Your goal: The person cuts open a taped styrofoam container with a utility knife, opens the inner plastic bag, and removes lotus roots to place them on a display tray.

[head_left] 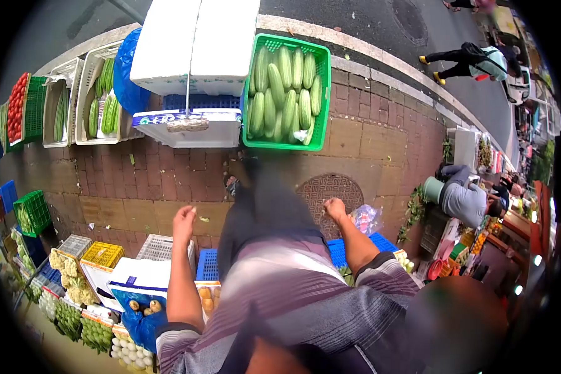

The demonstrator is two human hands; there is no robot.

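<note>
My left hand (184, 222) is raised above the brick pavement, its fingers loosely curled together and nothing visible in them. To the right of my legs, my right hand (335, 209) is closed with no object showing, over the edge of a round manhole cover (331, 187). A clear plastic bag (368, 219) lies just beyond that hand. Ahead stands a green crate (323, 103) full of long green gourds (276, 84). Beside it are large white foam boxes (193, 47) and a tilted white box (196, 129).
Crates of green vegetables (110, 93) and red tomatoes (17, 107) line the front left. Produce boxes, a yellow crate (103, 254) and a grey crate (158, 247) stand at the lower left. A person in grey (464, 202) bends at right; another walks on the road (355, 22).
</note>
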